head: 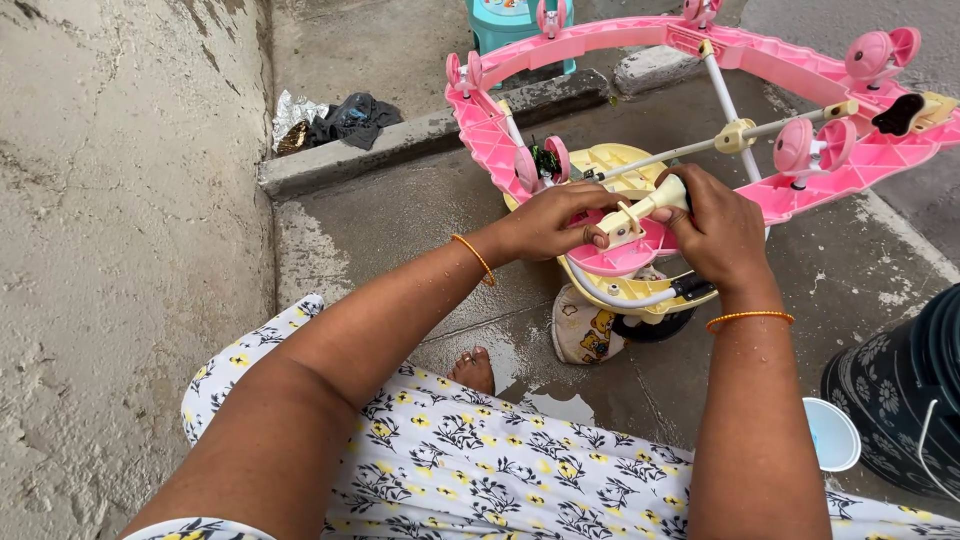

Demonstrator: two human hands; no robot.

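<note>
The fingers of the right hand point(718, 232) are curled tight around the rounded end of a cream plastic bracket point(645, 210), thumb on top, so the grip is fully closed on it. The fingers of the left hand point(548, 222) are bent over the other end of the same bracket, fingertips pressed where it meets the pink plastic; they look closed on it too, though the exact hold underneath is hidden.

The bracket sits on the end of a thin white rod point(690, 148) that runs up and right through a cream joint toward a pink wheel. All of this belongs to an upturned baby walker point(590, 45), its pink ring frame lying underside-up with pairs of pink castor wheels point(812, 148) sticking up around the rim. Beneath the hands lies the walker's cream-yellow tray point(625, 290), with a patterned fabric seat point(580, 330) hanging down against the wet concrete floor point(400, 215).

Each wrist wears a thin orange bangle, and water drops show on both forearms. The person's lap, in a white dress with yellow and black flowers point(470, 460), fills the lower frame, one toe peeking out at its edge. A rough concrete wall point(120, 250) rises on the left, with crumpled foil and a dark rag point(335, 120) on a ledge. At lower right stand a dark patterned bucket point(900, 400) and a pale blue cup point(830, 435).
</note>
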